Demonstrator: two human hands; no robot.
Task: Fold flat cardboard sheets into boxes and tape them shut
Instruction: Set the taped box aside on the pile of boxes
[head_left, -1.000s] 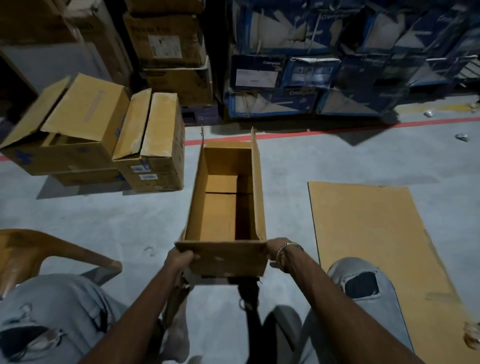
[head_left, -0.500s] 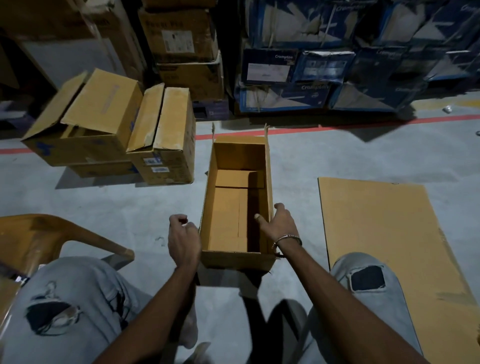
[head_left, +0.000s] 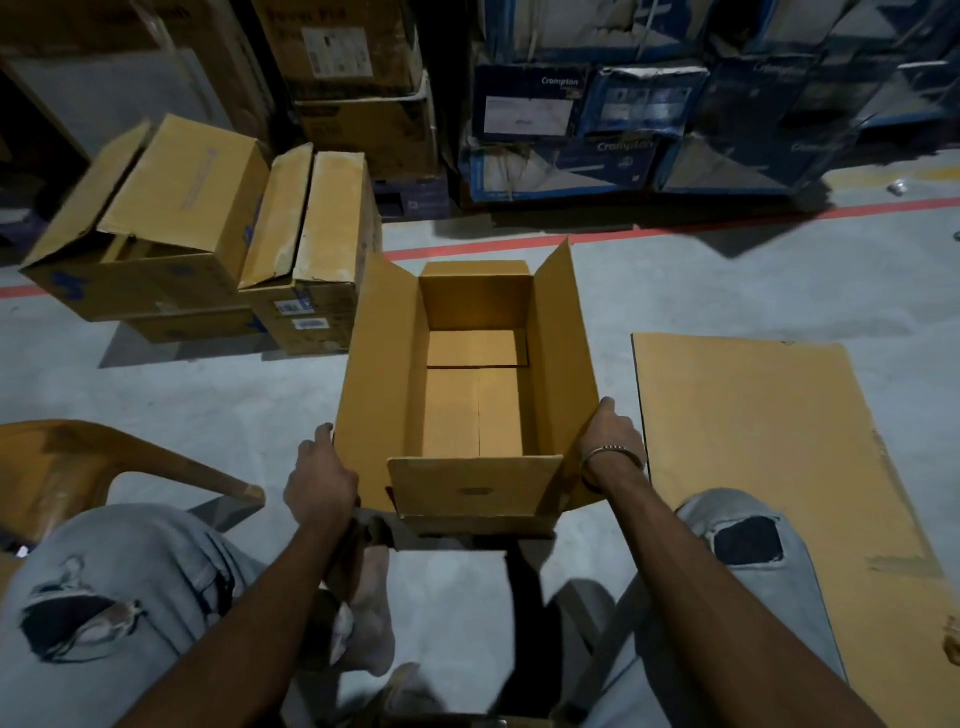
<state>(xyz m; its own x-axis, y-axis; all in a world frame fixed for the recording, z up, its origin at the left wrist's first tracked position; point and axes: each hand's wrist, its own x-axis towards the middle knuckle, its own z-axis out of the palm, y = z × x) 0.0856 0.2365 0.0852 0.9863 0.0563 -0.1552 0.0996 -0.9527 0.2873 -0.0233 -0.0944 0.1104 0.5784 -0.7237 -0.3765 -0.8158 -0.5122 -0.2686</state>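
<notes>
An open brown cardboard box (head_left: 475, 410) stands on the grey floor between my knees, bottom flaps closed inside. Its two long top flaps splay outward; the near short flap (head_left: 472, 488) tilts toward me and the far one stands up. My left hand (head_left: 319, 478) grips the near end of the left flap (head_left: 384, 364) from outside, fingers curled at its edge. My right hand (head_left: 613, 441), with a metal bangle on the wrist, holds the near end of the right flap (head_left: 563, 353), thumb pointing up along it. A flat cardboard sheet (head_left: 753, 441) lies on the floor to the right.
Two assembled brown boxes (head_left: 176, 208) (head_left: 322, 234) sit at the back left. Stacked brown cartons (head_left: 358, 78) and blue cartons (head_left: 623, 114) line the back, behind a red floor line (head_left: 675, 228). A tan plastic chair (head_left: 78, 467) is at my left knee.
The box came down from my grip on its near end to the floor. Both hands shifted to its sides, and the long top flaps have opened outward.
</notes>
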